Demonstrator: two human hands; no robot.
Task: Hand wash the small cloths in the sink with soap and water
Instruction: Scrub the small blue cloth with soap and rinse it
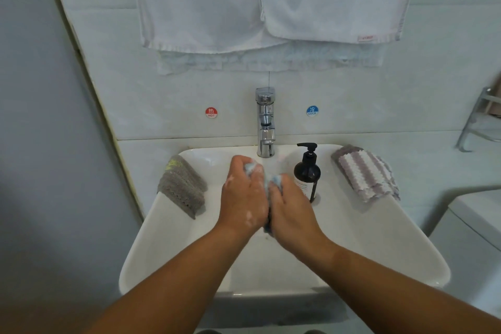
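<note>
Pale tiled wall [433, 76] fills the centre and right; two white towels [200, 3] hang at top centre. Red hot sticker [211, 112] and blue cold sticker [312, 110] at mid-frame. Grey wall [32, 116] at left; metal rack [477, 122] at right edge.

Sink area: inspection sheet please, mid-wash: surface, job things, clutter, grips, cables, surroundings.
Surface: white sink, basin mostly hidden by the hands.
Job's things: blue cloth between both hands; grey cloth on left rim; striped cloth on right rim; soap bottle upright right of faucet.
Clutter: nothing seen.
Grips: left hand, sudsy, and right hand both hold the blue cloth.
Cables: nothing seen.
Surroundings: white towels hang above; hot sticker, cold sticker on wall; metal rack at right.
</note>
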